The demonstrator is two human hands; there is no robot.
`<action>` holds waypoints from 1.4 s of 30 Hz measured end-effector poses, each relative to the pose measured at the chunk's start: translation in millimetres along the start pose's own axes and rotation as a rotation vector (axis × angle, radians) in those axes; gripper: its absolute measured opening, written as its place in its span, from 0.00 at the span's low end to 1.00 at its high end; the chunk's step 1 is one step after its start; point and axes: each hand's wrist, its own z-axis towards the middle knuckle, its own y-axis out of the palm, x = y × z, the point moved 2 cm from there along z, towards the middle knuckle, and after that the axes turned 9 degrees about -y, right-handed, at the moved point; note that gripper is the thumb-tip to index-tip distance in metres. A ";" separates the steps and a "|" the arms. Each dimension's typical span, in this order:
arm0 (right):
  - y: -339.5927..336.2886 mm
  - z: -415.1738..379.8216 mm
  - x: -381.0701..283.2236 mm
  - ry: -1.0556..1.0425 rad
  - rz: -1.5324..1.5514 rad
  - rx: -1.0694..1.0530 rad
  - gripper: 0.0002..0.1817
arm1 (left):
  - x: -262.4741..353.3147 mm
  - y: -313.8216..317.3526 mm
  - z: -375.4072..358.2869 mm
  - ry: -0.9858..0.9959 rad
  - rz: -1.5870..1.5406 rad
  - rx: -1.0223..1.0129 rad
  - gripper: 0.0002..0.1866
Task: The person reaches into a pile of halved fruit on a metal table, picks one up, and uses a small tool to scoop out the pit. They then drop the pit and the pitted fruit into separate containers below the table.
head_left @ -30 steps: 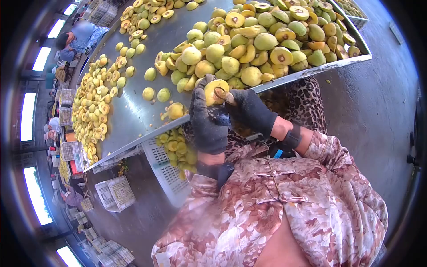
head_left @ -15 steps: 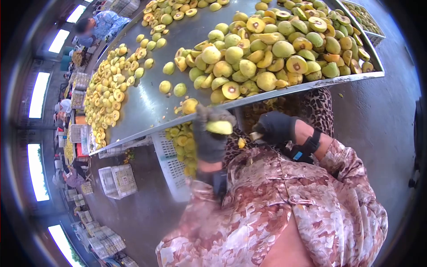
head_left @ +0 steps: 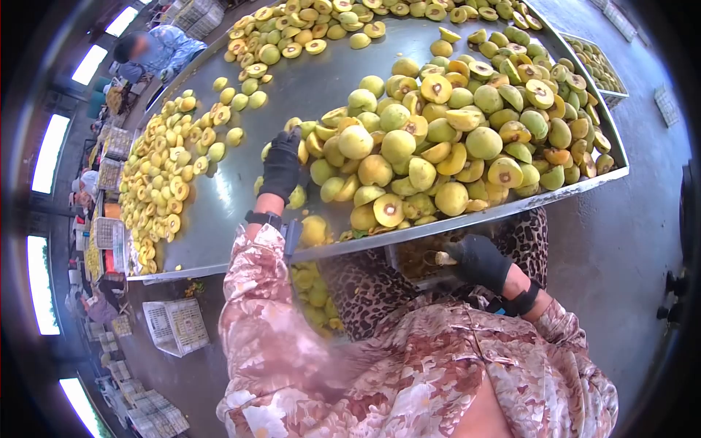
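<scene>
A large heap of yellow-green stone fruit [head_left: 445, 135], many cut in half with brown centres showing, lies on the metal table [head_left: 234, 171]. My left hand [head_left: 281, 166], in a black glove, reaches over the table's near edge to the heap's left side. Its fingertips are at a few fruits there, and the back of the hand hides whether they grip one. Below the table edge, my right hand [head_left: 480, 264], also gloved in black, is closed around a small tool [head_left: 442, 258]. Only the tool's pale, stubby end shows; its kind cannot be made out.
More fruit halves [head_left: 157, 193] spread along the table's left side. A crate of fruit [head_left: 315, 296] stands below the near edge, and a white crate [head_left: 175, 326] sits on the floor. Another person [head_left: 157, 52] in blue is at the far left. A filled crate [head_left: 593, 64] stands right.
My left hand has moved from below the table edge, where it held a yellow-green fruit piece, up and forward to the heap. My right hand has shifted slightly right and down, still holding the small tool.
</scene>
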 end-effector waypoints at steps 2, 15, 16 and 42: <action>5.2 -1.7 8.6 0.109 0.040 0.051 0.06 | 13.0 -26.3 -5.7 -0.195 -0.028 -0.227 0.30; -23.1 62.0 -84.2 -0.091 0.655 0.459 0.09 | 189.3 -119.8 -172.7 -0.424 -2.248 -0.129 0.29; -22.8 57.3 -87.5 -0.074 0.694 0.481 0.10 | 201.8 -121.1 -178.2 -0.440 -2.299 -0.133 0.29; -18.7 22.4 -78.0 -0.080 0.667 0.776 0.07 | 288.3 -152.6 -190.8 -0.119 -1.732 0.115 0.23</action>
